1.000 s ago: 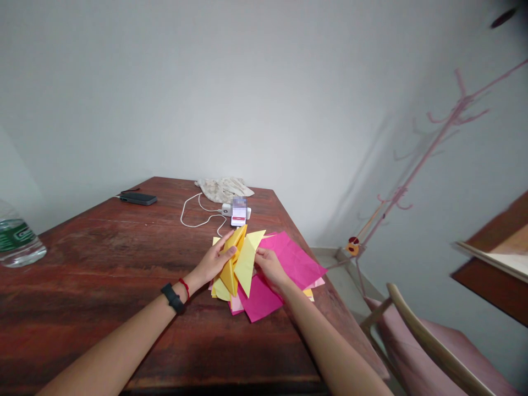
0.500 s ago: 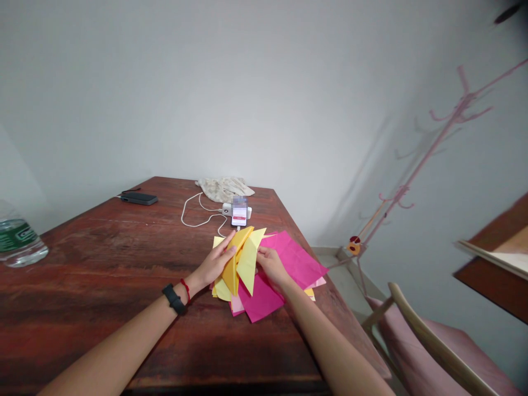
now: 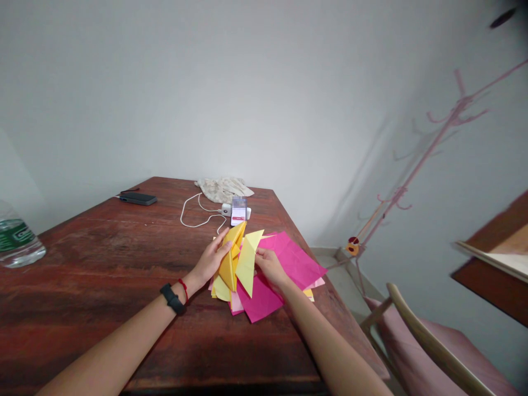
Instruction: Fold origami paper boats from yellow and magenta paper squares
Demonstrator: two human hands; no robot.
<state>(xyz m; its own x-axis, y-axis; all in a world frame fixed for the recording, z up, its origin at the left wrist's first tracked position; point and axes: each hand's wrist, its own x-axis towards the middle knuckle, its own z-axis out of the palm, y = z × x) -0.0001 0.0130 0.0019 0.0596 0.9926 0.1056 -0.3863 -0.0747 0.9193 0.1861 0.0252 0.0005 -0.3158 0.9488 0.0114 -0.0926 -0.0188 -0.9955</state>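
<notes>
My left hand (image 3: 211, 261) holds a folded golden-yellow paper piece (image 3: 231, 258) upright, its fingers along the left side. Just to the right, my right hand (image 3: 269, 264) pinches a pale yellow folded paper (image 3: 249, 259) by its right edge. The two folded pieces stand close side by side; whether they touch lower down is unclear. Beneath both hands lies a spread of magenta sheets (image 3: 295, 258) with pink and yellow papers under them. My right fingertips are partly hidden behind the pale paper.
On the wooden table (image 3: 103, 264), a phone (image 3: 238, 211) with a white cable and a crumpled cloth (image 3: 223, 189) lie beyond the papers. A black device (image 3: 138, 198) is at the back left, a water bottle (image 3: 18, 239) at the left edge. A chair (image 3: 416, 324) stands right.
My left hand has shifted slightly left and up with the golden-yellow piece, opening a gap at the top between it and the pale yellow paper. My right hand has hardly moved.
</notes>
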